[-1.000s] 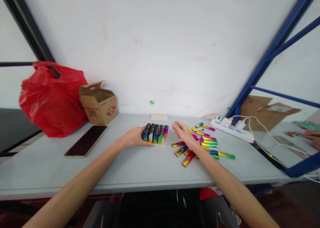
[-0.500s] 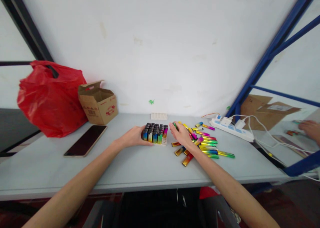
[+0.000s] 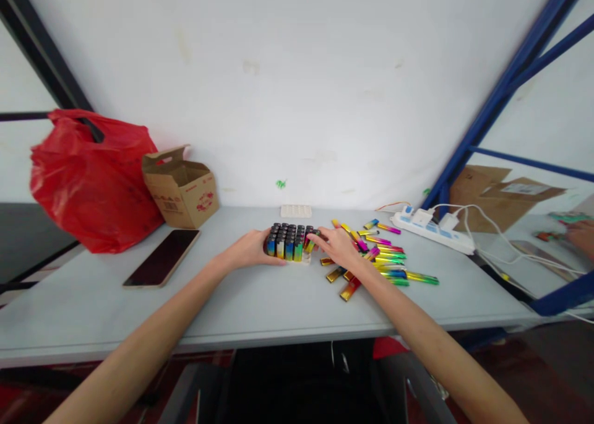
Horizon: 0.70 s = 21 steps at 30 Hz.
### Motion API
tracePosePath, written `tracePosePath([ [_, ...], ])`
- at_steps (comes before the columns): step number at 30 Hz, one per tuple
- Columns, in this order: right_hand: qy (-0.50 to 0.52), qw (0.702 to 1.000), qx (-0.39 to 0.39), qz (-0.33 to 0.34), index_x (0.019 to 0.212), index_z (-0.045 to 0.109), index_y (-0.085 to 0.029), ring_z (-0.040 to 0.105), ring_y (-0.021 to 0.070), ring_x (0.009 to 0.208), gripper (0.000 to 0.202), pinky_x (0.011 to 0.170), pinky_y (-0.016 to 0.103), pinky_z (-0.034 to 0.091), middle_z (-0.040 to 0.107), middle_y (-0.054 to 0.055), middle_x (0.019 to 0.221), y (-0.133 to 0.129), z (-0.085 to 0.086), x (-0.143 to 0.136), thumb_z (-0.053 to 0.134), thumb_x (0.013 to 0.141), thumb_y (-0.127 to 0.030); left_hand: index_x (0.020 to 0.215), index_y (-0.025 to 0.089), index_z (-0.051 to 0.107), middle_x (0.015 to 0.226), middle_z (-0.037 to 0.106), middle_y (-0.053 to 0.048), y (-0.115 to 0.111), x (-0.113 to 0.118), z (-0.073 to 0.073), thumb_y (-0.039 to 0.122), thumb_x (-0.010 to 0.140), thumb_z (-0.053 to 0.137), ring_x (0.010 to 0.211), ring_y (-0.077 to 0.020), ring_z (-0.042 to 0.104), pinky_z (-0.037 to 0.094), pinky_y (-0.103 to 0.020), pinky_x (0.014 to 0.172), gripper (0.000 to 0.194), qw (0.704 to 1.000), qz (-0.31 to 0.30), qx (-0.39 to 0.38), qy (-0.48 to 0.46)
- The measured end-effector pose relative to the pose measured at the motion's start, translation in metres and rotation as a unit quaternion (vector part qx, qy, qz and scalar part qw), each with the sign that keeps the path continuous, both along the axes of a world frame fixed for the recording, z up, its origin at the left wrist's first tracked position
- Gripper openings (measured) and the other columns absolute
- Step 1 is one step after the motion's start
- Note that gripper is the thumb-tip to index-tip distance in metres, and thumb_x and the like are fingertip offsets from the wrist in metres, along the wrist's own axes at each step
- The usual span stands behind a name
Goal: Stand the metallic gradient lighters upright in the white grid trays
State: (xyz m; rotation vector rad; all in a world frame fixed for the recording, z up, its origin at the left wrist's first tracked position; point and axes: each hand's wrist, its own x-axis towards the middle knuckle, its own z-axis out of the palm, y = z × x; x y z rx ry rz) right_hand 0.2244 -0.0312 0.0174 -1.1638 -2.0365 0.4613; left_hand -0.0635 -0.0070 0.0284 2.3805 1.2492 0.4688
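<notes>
Rows of shiny multicoloured lighters with black tops [image 3: 288,249] stand upright in a white tray [image 3: 307,259], most of which they hide. My left hand [image 3: 253,249] is closed around the left end of this block. At its right end my right hand [image 3: 336,244] pinches a single lighter [image 3: 310,244], tilted against the last row; whether it sits in a slot I cannot tell. A pile of loose lighters [image 3: 390,264] lies to the right of my right hand, partly under the wrist. Behind the block, a second white tray [image 3: 296,211] rests near the wall.
To the left are a phone [image 3: 162,258], an open cardboard box [image 3: 185,192] and a red plastic bag [image 3: 95,182]. A power strip with plugs and white cables [image 3: 436,232] lies at the right, beside a blue metal frame [image 3: 487,111]. Another person's hand [image 3: 582,235] shows at the far right.
My right hand has moved left with a lighter, from beside the pile to the tray's right end. My left hand keeps its hold on the block. The view has shifted slightly.
</notes>
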Motion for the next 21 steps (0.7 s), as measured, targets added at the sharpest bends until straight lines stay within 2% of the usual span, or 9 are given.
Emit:
tracePosePath([
  [8,-0.085,0.995,0.054,0.005,0.081,0.065,-0.023,0.053,0.0187,0.058,0.055,0.061,0.031,0.030,0.065,0.004,0.066,0.003,-0.009,-0.006,0.046,0.102,-0.070,0.126,0.022,0.065,0.112,0.081,-0.007,0.001,0.000,-0.001,0.077,0.064,0.079,0.098,-0.0328,0.076,0.057,-0.037,0.084,0.084,1.000,0.000,0.007,0.008],
  [13,-0.130,0.991,0.026,-0.011,0.066,0.062,-0.023,0.053,0.0174,0.059,0.056,0.064,0.030,0.034,0.061,0.003,0.061,-0.002,0.007,-0.003,0.055,0.100,-0.067,0.123,0.017,0.067,0.109,0.081,-0.010,0.000,0.000,0.001,0.072,0.068,0.081,0.095,-0.0325,0.074,0.057,-0.038,0.081,0.079,1.000,-0.009,0.001,0.005],
  [15,-0.115,0.993,0.000,0.025,0.069,0.065,-0.023,0.054,0.0171,0.059,0.054,0.066,0.030,0.037,0.062,0.002,0.062,-0.004,0.015,0.006,0.052,0.103,-0.062,0.125,0.017,0.067,0.109,0.081,-0.009,-0.001,0.001,0.002,0.071,0.068,0.081,0.096,-0.0322,0.074,0.056,-0.037,0.081,0.079,1.000,-0.012,0.000,0.001],
  [17,-0.101,0.991,-0.022,0.080,0.079,0.072,-0.024,0.060,0.0182,0.066,0.045,0.071,0.030,0.042,0.070,0.002,0.071,-0.005,0.021,0.020,0.053,0.105,-0.055,0.128,0.018,0.066,0.112,0.080,-0.008,-0.002,0.001,0.003,0.072,0.068,0.081,0.097,-0.0322,0.074,0.055,-0.037,0.081,0.082,1.000,-0.012,0.001,-0.001],
  [19,-0.111,0.986,-0.042,0.119,0.086,0.076,-0.024,0.066,0.0212,0.079,0.031,0.078,0.033,0.046,0.076,0.004,0.086,-0.005,0.024,0.036,0.064,0.099,-0.050,0.130,0.019,0.065,0.113,0.080,-0.007,-0.002,0.001,0.003,0.072,0.067,0.081,0.098,-0.0324,0.074,0.055,-0.037,0.082,0.084,1.000,-0.005,0.005,0.000],
  [21,-0.132,0.980,-0.063,0.132,0.089,0.079,-0.025,0.068,0.0248,0.090,0.019,0.085,0.035,0.048,0.077,0.005,0.096,-0.003,0.023,0.050,0.079,0.087,-0.044,0.130,0.020,0.065,0.113,0.080,-0.007,-0.002,0.001,0.002,0.073,0.065,0.081,0.097,-0.0324,0.074,0.055,-0.037,0.081,0.085,1.000,0.004,0.005,0.002],
])
